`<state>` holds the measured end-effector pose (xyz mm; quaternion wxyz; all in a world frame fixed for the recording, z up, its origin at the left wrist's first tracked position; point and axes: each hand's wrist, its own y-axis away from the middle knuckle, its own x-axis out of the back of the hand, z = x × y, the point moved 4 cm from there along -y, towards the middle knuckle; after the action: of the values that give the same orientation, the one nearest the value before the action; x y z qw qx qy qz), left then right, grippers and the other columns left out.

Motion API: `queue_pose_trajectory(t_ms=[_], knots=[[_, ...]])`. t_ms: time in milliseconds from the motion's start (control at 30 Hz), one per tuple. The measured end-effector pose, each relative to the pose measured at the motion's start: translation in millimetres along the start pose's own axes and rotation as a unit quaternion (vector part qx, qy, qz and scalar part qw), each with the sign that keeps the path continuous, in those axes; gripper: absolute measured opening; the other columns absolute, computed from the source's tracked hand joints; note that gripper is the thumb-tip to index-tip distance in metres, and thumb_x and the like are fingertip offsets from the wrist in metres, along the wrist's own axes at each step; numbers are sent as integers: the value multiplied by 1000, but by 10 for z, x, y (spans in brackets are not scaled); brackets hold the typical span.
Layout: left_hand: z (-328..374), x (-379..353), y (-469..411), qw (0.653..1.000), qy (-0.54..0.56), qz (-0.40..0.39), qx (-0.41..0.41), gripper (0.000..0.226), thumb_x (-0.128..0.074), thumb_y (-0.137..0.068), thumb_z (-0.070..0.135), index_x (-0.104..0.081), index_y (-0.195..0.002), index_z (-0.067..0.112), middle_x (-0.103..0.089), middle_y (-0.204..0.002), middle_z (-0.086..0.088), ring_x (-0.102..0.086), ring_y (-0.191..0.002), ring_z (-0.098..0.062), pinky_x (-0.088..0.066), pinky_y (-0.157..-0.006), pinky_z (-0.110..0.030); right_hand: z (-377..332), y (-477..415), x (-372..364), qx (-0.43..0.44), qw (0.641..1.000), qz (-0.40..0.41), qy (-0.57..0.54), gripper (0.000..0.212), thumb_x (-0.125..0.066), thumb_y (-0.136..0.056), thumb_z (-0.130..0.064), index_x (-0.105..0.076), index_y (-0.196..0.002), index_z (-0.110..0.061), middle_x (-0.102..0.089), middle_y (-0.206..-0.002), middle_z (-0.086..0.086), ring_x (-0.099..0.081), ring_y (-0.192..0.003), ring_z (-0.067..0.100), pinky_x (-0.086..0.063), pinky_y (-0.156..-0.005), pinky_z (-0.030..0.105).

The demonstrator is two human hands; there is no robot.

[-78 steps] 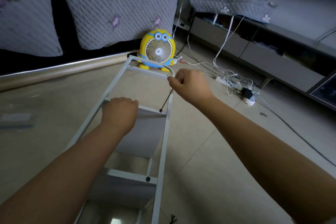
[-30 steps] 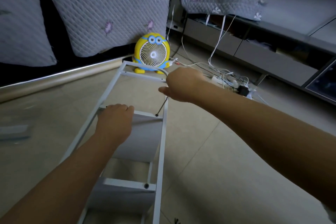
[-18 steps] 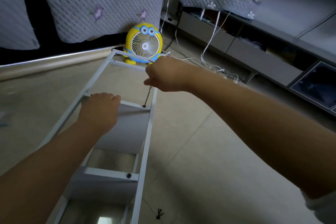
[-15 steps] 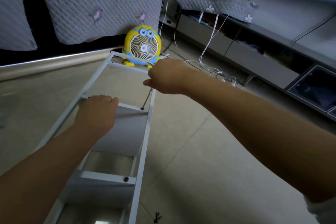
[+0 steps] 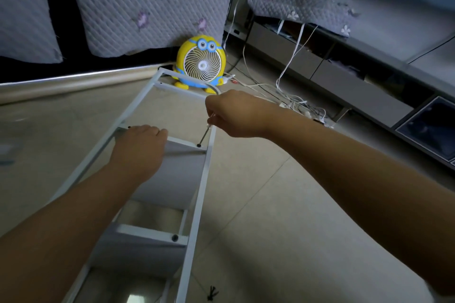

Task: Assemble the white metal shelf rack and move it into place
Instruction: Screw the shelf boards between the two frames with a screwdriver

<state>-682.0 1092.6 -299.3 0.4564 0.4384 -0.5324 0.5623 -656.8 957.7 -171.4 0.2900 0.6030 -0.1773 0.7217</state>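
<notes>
Screwing the shelf panel to the rack's right rail, with the rack lying flat on the floor.

The right hand (image 5: 234, 112) is curled tight round the handle of a thin metal screwdriver (image 5: 204, 136), whose tip sits in a small black screw (image 5: 199, 145) where rail meets panel. The left hand (image 5: 140, 147) curls over the far edge of the white sheet-metal shelf panel (image 5: 182, 172) and grips it. The white metal shelf rack (image 5: 200, 194) lies on the beige tiled floor (image 5: 283, 204), its far end just beside a yellow cartoon desk fan (image 5: 200, 64). The shaft leans, so it is probably best to square it to the screw head and push along its axis so the tip doesn't slip out. The left hand should hold the panel flush so the holes line up, and turning should stop at snug. A second black screw (image 5: 175, 237), nearer the camera, looks seated. White cables (image 5: 295, 101) lie well apart on the right.
</notes>
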Motion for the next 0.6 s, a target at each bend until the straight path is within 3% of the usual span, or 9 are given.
queue_pose_trajectory(t_ms=[200, 367, 500, 600], knots=[[31, 43, 37, 1000, 5, 14, -1, 35, -44, -84, 0, -54, -118, 2, -60, -109, -15, -55, -103, -32, -43, -85, -37, 29, -57, 67, -64, 997, -3, 35, 39, -41, -97, -35, -55, -108, -1, -57, -110, 17, -53, -104, 30, -34, -71, 29], [56, 62, 43, 1000, -23, -11, 1, 38, -39, -90, 8, -44, -128, 11, -53, -123, -6, -48, -116, -23, -37, -95, -31, -37, -109, 54, -154, 988, 2, 28, 21, -44, -96, -28, -55, -97, -10, -42, -80, 3, -48, -87, 22, -37, -70, 31], [80, 81, 59, 1000, -21, -17, 3, 38, -39, -89, 8, -43, -127, 11, -52, -122, -6, -47, -115, -23, -36, -94, -30, 66, -126, 3, -241, 970, -20, -19, 21, -45, -94, -23, -55, -109, -12, -47, -96, 3, -50, -94, 21, -37, -72, 30], [61, 54, 82, 1000, -7, 15, -11, 35, -50, -81, 0, -55, -115, 3, -61, -108, -14, -56, -102, -31, -43, -86, -35, 85, -150, -41, -234, 972, -31, -23, 12, -46, -94, -24, -53, -96, -15, -52, -99, 4, -53, -99, 23, -38, -73, 31]])
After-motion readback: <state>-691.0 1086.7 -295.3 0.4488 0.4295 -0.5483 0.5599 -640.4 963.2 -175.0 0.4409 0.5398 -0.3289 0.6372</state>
